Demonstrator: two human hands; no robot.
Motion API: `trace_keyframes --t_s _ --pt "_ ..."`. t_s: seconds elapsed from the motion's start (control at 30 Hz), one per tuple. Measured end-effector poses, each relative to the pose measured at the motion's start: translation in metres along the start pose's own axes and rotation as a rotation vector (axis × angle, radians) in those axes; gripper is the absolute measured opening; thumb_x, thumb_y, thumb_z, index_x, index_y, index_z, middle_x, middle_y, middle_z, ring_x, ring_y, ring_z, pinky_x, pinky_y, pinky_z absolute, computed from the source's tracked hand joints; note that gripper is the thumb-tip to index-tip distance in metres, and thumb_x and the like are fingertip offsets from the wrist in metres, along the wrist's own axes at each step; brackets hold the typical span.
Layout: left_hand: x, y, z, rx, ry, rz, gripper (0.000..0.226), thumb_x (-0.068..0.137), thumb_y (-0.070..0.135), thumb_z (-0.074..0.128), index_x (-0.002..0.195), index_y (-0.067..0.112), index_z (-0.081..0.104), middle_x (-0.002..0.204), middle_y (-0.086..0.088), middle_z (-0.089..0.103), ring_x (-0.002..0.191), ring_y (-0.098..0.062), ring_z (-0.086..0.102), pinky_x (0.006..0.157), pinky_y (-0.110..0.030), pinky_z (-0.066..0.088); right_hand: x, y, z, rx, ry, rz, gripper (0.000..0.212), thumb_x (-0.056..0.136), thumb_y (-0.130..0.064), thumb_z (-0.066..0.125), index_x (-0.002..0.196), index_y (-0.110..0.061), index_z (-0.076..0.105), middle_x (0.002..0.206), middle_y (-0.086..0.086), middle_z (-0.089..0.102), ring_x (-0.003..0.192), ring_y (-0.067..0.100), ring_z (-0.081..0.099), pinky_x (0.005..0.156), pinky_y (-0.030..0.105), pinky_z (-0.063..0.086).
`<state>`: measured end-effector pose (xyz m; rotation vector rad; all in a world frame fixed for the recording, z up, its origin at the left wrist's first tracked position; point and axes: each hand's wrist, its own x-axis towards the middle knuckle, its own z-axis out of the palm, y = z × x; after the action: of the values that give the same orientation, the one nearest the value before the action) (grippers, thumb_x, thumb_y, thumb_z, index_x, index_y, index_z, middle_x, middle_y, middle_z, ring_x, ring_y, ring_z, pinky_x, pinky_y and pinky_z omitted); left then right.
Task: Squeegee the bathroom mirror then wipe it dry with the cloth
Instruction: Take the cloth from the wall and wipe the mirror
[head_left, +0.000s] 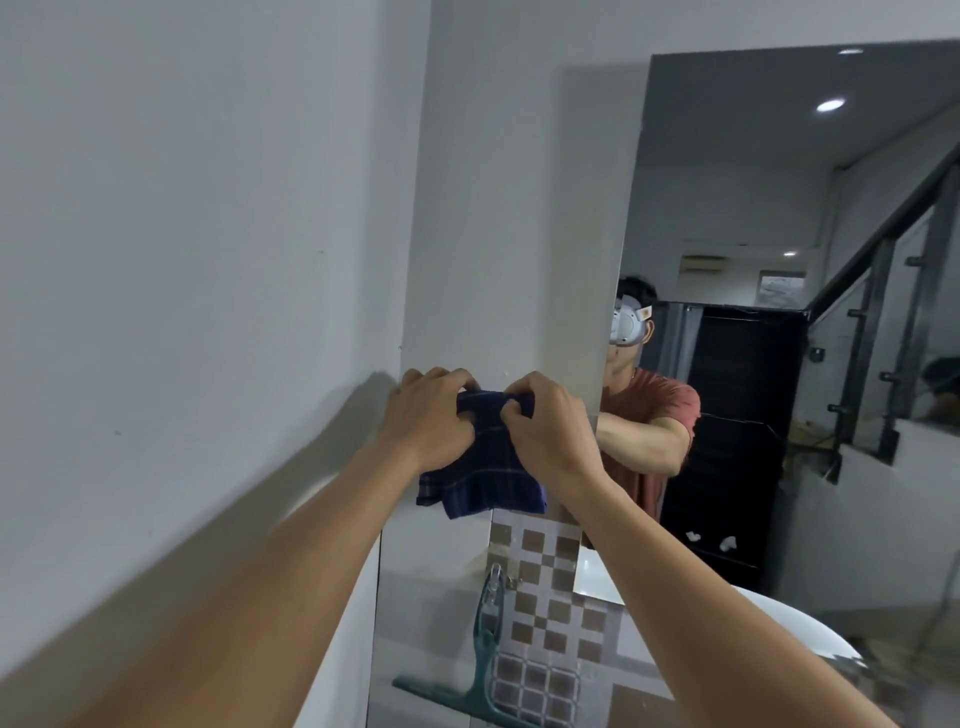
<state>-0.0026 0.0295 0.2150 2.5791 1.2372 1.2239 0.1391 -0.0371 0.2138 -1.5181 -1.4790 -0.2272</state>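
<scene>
A dark blue checked cloth (485, 475) hangs in front of the white wall, left of the mirror (769, 218). My left hand (431, 415) and my right hand (545, 426) both pinch its bunched top edge, side by side, and the rest of it droops below them. A green squeegee (470, 675) lies low down by the chrome tap (493, 577), its blade flat and its handle pointing up. The mirror fills the right side and reflects a person in a red shirt.
A white wall (182, 260) runs along the left. A strip of brown and white checked tiles (545, 587) sits below the mirror. The white basin rim (800, 629) curves at lower right. The mirror reflects a staircase railing and a dark doorway.
</scene>
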Motion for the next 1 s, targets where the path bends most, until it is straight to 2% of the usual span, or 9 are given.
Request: trace_keyframes --t_s 0.13,0.3,0.43,0.53,0.63,0.7,0.77,0.87,1.0 --pt "0.003 0.014 -0.009 -0.062 -0.035 0.066 0.019 0.090 0.021 0.060 0.104 0.031 0.069 0.099 0.010 0.073 0.100 -0.020 0.062 0.096 -0.049 0.046 -0.008 0.005 -0.032 0.008 0.057 -0.015 0.016 0.095 -0.017 0.054 0.103 -0.018 0.069 0.088 -0.009 0.067 0.083 0.010 0.063 0.078 0.040 0.058" --pt "0.009 0.052 -0.031 -0.267 -0.143 0.137 0.011 0.089 0.027 0.073 0.100 0.025 0.077 0.095 0.007 0.074 0.090 -0.012 0.069 0.087 -0.039 0.057 -0.021 0.017 -0.074 -0.004 0.154 -0.026 0.014 0.095 -0.015 0.055 0.100 -0.022 0.066 0.098 -0.006 0.067 0.096 0.013 0.062 0.085 0.039 0.057" --pt "0.018 0.100 -0.041 -0.297 -0.209 0.196 0.014 0.091 0.023 0.072 0.103 0.019 0.077 0.092 0.004 0.072 0.089 -0.015 0.066 0.079 -0.030 0.053 -0.037 0.021 -0.101 0.008 0.365 0.016 0.015 0.096 -0.014 0.062 0.103 -0.026 0.057 0.110 -0.004 0.060 0.095 0.011 0.059 0.085 0.039 0.057" --pt "0.029 0.137 -0.045 -0.303 -0.269 0.231 0.010 0.091 0.024 0.072 0.099 0.020 0.077 0.083 0.008 0.067 0.076 -0.010 0.060 0.067 -0.024 0.045 -0.056 0.023 -0.115 -0.177 0.533 -0.049 0.006 0.096 -0.025 0.066 0.101 -0.021 0.067 0.118 -0.003 0.061 0.102 0.020 0.062 0.085 0.041 0.055" --pt "0.041 0.168 -0.048 -0.358 -0.331 0.259 0.014 0.089 0.029 0.074 0.098 0.020 0.079 0.101 0.001 0.073 0.094 -0.019 0.067 0.089 -0.037 0.055 -0.069 0.020 -0.121 -0.208 0.455 0.043 0.049 0.099 -0.057 0.045 0.134 -0.026 0.061 0.157 0.003 0.042 0.141 0.030 0.041 0.108 0.046 0.043" --pt "0.045 0.190 -0.053 -0.430 -0.340 0.280 0.015 0.091 0.027 0.072 0.100 0.017 0.079 0.103 0.000 0.073 0.103 -0.021 0.067 0.100 -0.039 0.051 -0.072 0.017 -0.124 -0.170 0.372 0.122 0.080 0.090 -0.079 0.023 0.155 -0.033 0.031 0.170 0.003 0.005 0.155 0.030 0.012 0.119 0.053 0.030" --pt "0.048 0.210 -0.057 -0.482 -0.355 0.289 0.017 0.094 0.027 0.069 0.101 0.015 0.078 0.101 -0.001 0.075 0.104 -0.021 0.067 0.101 -0.037 0.050 -0.067 0.022 -0.127 -0.152 0.402 0.124 0.093 0.083 -0.087 0.016 0.160 -0.035 0.007 0.169 -0.002 -0.016 0.156 0.029 0.004 0.118 0.057 0.030" --pt "0.051 0.230 -0.066 -0.549 -0.386 0.296 0.018 0.096 0.028 0.066 0.104 0.017 0.078 0.106 -0.004 0.076 0.104 -0.020 0.068 0.099 -0.035 0.052 -0.052 0.030 -0.137 -0.132 0.522 0.059 0.086 0.090 -0.079 0.022 0.159 -0.036 -0.003 0.168 -0.005 -0.019 0.156 0.028 0.012 0.112 0.057 0.040" --pt "0.058 0.241 -0.072 -0.720 -0.335 0.302 0.020 0.099 0.020 0.060 0.108 0.013 0.077 0.098 -0.004 0.076 0.089 -0.015 0.070 0.072 -0.020 0.055 -0.028 0.035 -0.160 -0.159 0.638 -0.060 0.066 0.104 -0.030 0.044 0.161 -0.030 0.010 0.170 0.000 0.002 0.136 0.034 0.051 0.081 0.036 0.058"
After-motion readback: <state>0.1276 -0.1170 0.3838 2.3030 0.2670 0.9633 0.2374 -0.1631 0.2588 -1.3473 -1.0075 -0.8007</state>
